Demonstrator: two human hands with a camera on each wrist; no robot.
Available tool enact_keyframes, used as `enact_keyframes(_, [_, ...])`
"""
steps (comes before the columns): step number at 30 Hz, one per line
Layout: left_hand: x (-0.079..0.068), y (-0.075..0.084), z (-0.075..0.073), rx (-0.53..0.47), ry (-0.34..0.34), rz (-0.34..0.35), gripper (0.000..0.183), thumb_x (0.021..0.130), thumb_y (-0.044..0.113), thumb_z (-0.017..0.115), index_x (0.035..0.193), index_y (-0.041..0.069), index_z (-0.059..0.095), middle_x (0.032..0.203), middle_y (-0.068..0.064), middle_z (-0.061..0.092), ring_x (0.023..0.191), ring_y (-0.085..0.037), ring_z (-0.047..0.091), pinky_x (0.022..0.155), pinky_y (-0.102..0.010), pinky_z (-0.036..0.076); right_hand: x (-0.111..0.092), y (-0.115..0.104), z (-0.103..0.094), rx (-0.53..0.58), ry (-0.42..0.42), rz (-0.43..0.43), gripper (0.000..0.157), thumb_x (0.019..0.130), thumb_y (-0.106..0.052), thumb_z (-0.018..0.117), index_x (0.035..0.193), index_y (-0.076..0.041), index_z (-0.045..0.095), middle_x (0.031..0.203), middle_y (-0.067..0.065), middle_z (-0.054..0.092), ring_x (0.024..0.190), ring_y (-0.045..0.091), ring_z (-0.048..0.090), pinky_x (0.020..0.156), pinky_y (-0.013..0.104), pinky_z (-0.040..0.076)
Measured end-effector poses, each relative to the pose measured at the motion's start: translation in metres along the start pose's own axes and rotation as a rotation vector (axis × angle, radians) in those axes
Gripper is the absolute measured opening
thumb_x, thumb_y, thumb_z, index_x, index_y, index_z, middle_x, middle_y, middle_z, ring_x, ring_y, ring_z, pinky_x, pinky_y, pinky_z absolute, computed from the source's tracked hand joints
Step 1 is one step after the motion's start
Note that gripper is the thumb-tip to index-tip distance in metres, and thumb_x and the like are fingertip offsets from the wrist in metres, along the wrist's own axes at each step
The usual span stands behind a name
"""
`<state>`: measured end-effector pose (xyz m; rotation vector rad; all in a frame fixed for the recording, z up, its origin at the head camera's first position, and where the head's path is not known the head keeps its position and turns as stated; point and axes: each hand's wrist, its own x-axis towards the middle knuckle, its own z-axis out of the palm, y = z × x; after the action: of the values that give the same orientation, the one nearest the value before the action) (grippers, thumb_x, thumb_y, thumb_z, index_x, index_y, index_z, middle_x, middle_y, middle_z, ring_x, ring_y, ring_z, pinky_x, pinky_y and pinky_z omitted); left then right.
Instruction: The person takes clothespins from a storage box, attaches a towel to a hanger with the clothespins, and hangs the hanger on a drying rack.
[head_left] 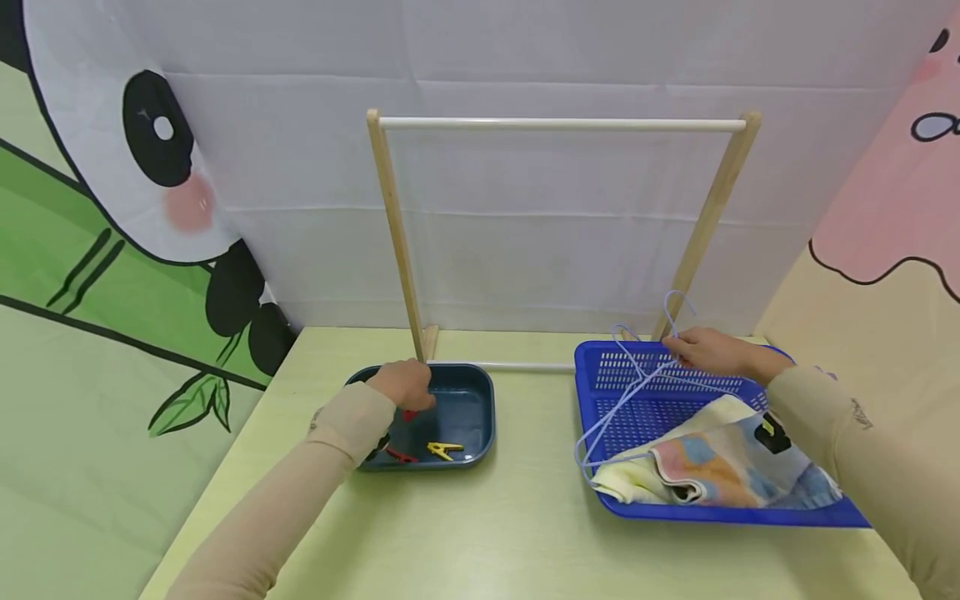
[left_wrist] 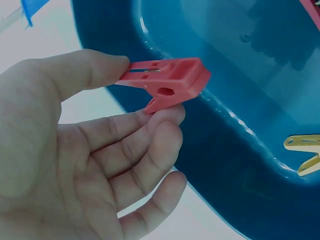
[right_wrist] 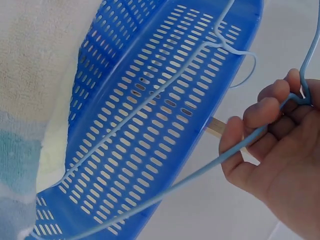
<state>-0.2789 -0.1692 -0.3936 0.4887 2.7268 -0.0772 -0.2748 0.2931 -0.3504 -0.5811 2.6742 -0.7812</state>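
Note:
My left hand (head_left: 405,384) is over the dark blue tub (head_left: 489,417). In the left wrist view its thumb and fingers pinch a red clothespin (left_wrist: 172,80) by the handle ends. A yellow clothespin (head_left: 445,450) and another red clothespin (head_left: 401,456) lie in the tub. My right hand (head_left: 705,350) grips a light blue wire hanger (right_wrist: 190,180) near the neck, above the blue perforated basket (head_left: 600,400). A second light blue hanger (right_wrist: 135,117) lies across the basket. Folded patterned towels (head_left: 720,462) rest in the basket, partly behind my right sleeve.
Behind both containers stands a wooden rack (head_left: 393,217) with a white top bar (head_left: 558,125) and a low white bar (head_left: 525,367) at the table's back edge. A white sheet (head_left: 540,267) hangs behind it. The pale yellow table (head_left: 517,533) lies under everything.

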Motion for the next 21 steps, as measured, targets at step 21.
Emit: enact_keyframes(21, [-0.008, -0.008, -0.012, -0.148, 0.149, 0.019, 0.027, 0.092, 0.03, 0.06, 0.076, 0.008, 0.06, 0.062, -0.003, 0.054, 0.056, -0.018, 0.052, 0.058, -0.035, 0.046, -0.015, -0.013, -0.015, 0.015, 0.116, 0.003, 0.047, 0.105, -0.028, 0.03, 0.072, -0.006, 0.054, 0.062, 0.001, 0.043, 0.054, 0.013, 0.039, 0.056, 0.028, 0.035])
